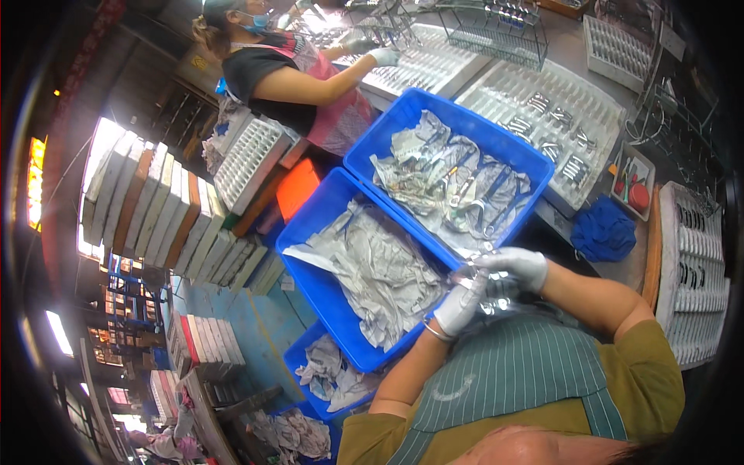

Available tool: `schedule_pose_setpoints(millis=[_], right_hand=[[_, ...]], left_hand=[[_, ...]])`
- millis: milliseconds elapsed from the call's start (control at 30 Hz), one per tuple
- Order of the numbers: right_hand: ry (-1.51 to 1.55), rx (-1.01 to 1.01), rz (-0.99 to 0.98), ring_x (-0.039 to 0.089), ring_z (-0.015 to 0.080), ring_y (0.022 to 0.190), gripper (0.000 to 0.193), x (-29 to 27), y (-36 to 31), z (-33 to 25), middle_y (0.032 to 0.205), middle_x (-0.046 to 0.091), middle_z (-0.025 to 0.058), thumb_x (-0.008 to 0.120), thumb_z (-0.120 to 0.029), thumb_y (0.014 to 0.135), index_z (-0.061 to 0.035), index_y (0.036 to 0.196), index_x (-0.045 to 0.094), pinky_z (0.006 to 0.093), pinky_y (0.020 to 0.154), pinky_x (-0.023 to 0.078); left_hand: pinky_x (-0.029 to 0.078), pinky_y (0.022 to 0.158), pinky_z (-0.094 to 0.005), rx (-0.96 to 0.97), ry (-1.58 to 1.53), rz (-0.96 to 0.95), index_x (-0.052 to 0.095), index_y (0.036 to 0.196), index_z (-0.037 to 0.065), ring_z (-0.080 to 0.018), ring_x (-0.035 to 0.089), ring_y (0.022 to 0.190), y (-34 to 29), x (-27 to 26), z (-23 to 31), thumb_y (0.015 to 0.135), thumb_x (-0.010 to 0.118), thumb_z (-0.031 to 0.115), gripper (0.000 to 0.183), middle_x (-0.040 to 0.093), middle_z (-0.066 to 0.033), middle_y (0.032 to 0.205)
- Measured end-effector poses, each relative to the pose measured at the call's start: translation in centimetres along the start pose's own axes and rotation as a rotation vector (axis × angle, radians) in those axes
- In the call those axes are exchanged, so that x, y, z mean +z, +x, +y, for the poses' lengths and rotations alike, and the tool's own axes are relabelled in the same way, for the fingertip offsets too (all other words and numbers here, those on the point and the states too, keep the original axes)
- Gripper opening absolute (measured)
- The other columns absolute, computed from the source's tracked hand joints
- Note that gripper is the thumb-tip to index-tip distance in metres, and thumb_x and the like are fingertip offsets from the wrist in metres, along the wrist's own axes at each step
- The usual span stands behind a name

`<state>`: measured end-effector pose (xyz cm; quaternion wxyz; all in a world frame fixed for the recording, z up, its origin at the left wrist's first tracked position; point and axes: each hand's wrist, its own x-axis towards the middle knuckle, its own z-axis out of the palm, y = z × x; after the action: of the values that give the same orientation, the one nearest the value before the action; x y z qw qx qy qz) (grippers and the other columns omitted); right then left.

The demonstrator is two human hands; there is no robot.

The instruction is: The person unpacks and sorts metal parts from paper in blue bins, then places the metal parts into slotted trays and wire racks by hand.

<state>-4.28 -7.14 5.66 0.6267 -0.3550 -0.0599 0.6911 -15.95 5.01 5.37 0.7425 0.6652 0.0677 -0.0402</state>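
Note:
Both of my hands wear pale gloves and are close together in front of my striped green apron. My left hand and my right hand are closed round several shiny metal pieces, whose exact kind is blurred by glare. Just beyond my hands, a blue bin holds crumpled whitish sheets with slim shiny metal pieces lying among them. To its left, another blue bin contains only crumpled sheets that I can see.
A co-worker's gloved hand is over a white slotted tray. Another tray bears clusters of shiny metal parts. On the right are a blue cloth, a small tool box and a slotted tray. Stacked boards stand left.

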Motion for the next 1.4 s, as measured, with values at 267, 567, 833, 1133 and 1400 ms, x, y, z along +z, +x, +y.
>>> schedule_pose_setpoints(millis=[267, 567, 833, 1133, 1400], right_hand=[[-0.191, -0.095, 0.125, 0.063, 0.0259, 0.06, 0.039, -2.2, -4.1, 0.5, 0.085, 0.063, 0.0176, 0.059, -0.03, 0.084, 0.0043, 0.102, 0.056, 0.0303, 0.039, 0.047], [0.003, -0.485, 0.25, 0.059, 0.0149, 0.082, 0.029, -5.4, -12.1, 0.2, 0.09, 0.061, 0.0084, 0.05, -0.025, 0.092, 0.0006, 0.103, 0.057, 0.0253, 0.071, 0.047], [0.179, -0.598, 0.221, 0.06, 0.0113, 0.078, 0.026, -11.5, -18.8, 1.7, 0.086, 0.064, 0.0049, 0.07, -0.005, 0.075, 0.0001, 0.099, 0.062, 0.0236, 0.07, 0.047], [-0.096, -0.792, 1.249, 0.062, 0.0158, 0.085, 0.024, -18.9, -34.4, 8.5, 0.089, 0.065, 0.0088, 0.062, -0.012, 0.083, 0.0038, 0.1, 0.061, 0.027, 0.077, 0.048], [-0.326, -0.043, 1.482, 0.059, 0.0139, 0.073, 0.027, -20.8, -49.6, 20.4, 0.078, 0.064, 0.0055, 0.066, -0.024, 0.074, -0.0022, 0.089, 0.064, 0.0284, 0.069, 0.047]], left_hand=[[0.043, 0.047, -0.0209, -0.411, 0.054, -0.359, 0.059, 0.105, 0.002, -0.0101, 0.057, 0.063, 2.3, 3.4, 0.3, 0.091, 0.049, 0.036, 0.038, 0.064, -0.0088, 0.091], [0.044, 0.05, -0.022, -0.385, 0.056, -0.417, 0.056, 0.109, 0.003, -0.0086, 0.055, 0.063, 7.3, 10.9, -0.3, 0.09, 0.053, 0.029, 0.032, 0.064, -0.0049, 0.091], [0.048, 0.074, -0.0256, -0.216, 0.232, -0.607, 0.063, 0.096, -0.002, -0.0131, 0.06, 0.085, 12.5, 18.3, -2.3, 0.082, 0.063, 0.006, 0.016, 0.065, -0.0068, 0.094], [0.047, 0.08, -0.0249, -0.445, 0.277, -0.507, 0.049, 0.121, -0.004, -0.0139, 0.057, 0.094, 16.1, 21.6, -7.9, 0.09, 0.054, 0.015, 0.037, 0.059, -0.0107, 0.11], [0.041, 0.09, -0.0261, -0.505, 0.353, -0.502, 0.053, 0.118, -0.003, -0.0151, 0.055, 0.102, 17.8, 24.0, -8.4, 0.09, 0.053, 0.016, 0.033, 0.06, -0.0099, 0.112]])
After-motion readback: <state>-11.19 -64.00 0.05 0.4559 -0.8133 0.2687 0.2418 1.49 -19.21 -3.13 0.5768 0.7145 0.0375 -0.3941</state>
